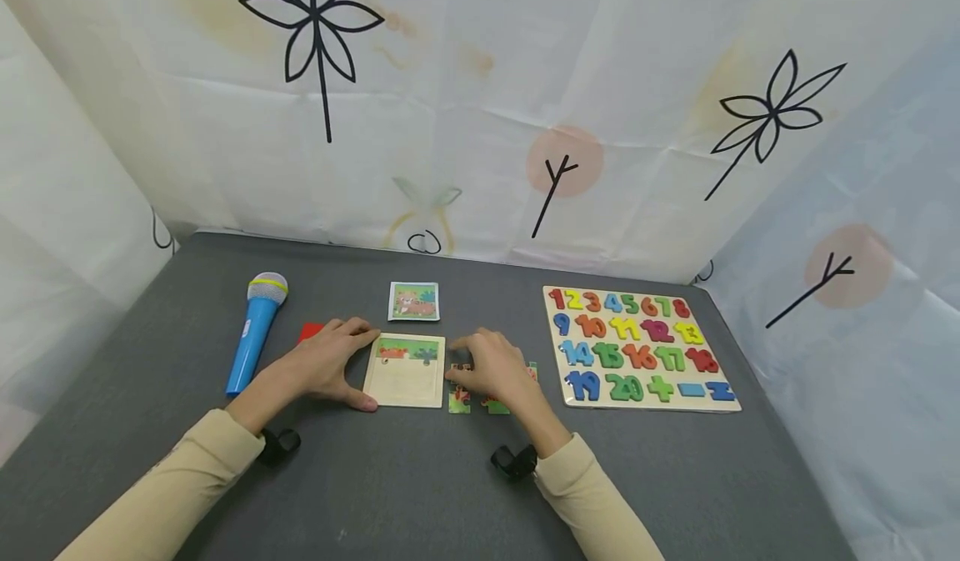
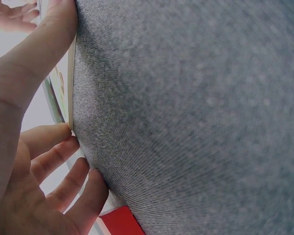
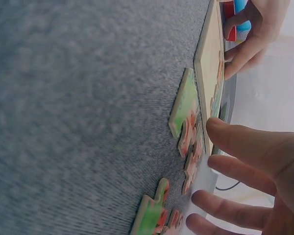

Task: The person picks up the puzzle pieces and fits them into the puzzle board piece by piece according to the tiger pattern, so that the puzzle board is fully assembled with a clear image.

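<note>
A square wooden puzzle board (image 1: 406, 382) lies on the table, with picture pieces along its far side (image 1: 408, 351). My left hand (image 1: 330, 359) rests at the board's left side, thumb by the near corner and fingers by the far corner. In the left wrist view, its fingertips (image 2: 66, 128) touch the board's edge. My right hand (image 1: 491, 369) is at the board's right side, its thumb (image 3: 223, 128) close to the rim and its other fingers spread. Loose puzzle pieces (image 3: 185, 105) lie beside the board, partly hidden under the right hand in the head view.
A picture card (image 1: 414, 302) lies beyond the board. To the left are a blue toy microphone (image 1: 253, 336) and a red object (image 1: 309, 331) partly behind the left hand. A number puzzle board (image 1: 637, 348) lies at the right. Printed cloth hangs around the table.
</note>
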Demonstrator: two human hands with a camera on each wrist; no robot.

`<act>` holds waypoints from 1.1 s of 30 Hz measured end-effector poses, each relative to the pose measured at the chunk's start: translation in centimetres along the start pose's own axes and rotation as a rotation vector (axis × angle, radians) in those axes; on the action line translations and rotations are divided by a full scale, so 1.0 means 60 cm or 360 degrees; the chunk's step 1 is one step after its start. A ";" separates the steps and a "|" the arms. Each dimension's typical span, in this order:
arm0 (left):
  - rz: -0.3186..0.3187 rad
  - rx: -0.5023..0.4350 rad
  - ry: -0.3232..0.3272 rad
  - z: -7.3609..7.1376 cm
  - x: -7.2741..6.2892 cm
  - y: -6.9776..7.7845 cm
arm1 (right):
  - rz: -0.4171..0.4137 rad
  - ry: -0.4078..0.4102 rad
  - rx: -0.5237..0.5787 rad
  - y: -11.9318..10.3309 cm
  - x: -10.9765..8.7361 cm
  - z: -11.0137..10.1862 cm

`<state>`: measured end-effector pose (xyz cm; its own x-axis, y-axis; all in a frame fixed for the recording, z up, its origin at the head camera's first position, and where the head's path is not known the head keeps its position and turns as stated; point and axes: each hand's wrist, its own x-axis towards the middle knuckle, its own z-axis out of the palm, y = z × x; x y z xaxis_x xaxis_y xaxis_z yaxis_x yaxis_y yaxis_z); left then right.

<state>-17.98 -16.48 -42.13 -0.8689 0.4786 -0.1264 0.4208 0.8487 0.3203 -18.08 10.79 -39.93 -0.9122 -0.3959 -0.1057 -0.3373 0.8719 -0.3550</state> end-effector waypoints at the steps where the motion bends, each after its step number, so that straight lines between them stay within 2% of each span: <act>1: 0.0001 -0.0001 -0.0001 0.000 0.000 0.000 | -0.0001 -0.0006 0.0000 0.001 -0.002 0.001; 11: 0.0024 -0.0002 0.0005 0.000 -0.003 0.002 | -0.0027 0.0019 -0.0011 0.001 -0.008 0.010; 33: 0.0000 -0.0010 -0.0001 -0.001 -0.002 0.004 | -0.0076 0.0043 0.0037 0.001 -0.004 0.012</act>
<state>-17.81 -16.37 -41.99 -0.8686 0.4790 -0.1270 0.4195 0.8472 0.3260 -17.70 10.76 -40.61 -0.9014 -0.4284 -0.0629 -0.3752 0.8452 -0.3805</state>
